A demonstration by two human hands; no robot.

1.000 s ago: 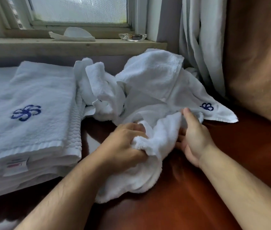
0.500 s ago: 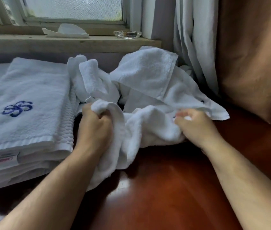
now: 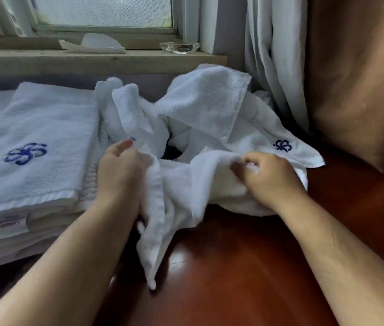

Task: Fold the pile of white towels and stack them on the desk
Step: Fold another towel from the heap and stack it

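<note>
Just ahead of us, we hold one white towel (image 3: 186, 184) between both hands, above the glossy red-brown surface (image 3: 245, 267). Our left hand (image 3: 118, 175) grips the towel's left edge with the fingers curled under the cloth and the thumb raised. From that hand a loose corner hangs down to the surface. Our right hand (image 3: 270, 177) pinches the upper edge, its fingers bent tight on a fold. The cloth sags crumpled between the two hands.

Right behind it lies the heap of unfolded towels (image 3: 209, 102), which touches the held towel and leans toward the wall under the window sill (image 3: 92, 61). At the left, just beside the heap, the stack of folded towels (image 3: 33, 142) rests on the surface, and the top one shows a blue embroidered flower (image 3: 25, 152). A glass ashtray (image 3: 179, 47) and a folded white paper (image 3: 92, 44) sit on the sill. A pale curtain (image 3: 275, 55) hangs at the right.
</note>
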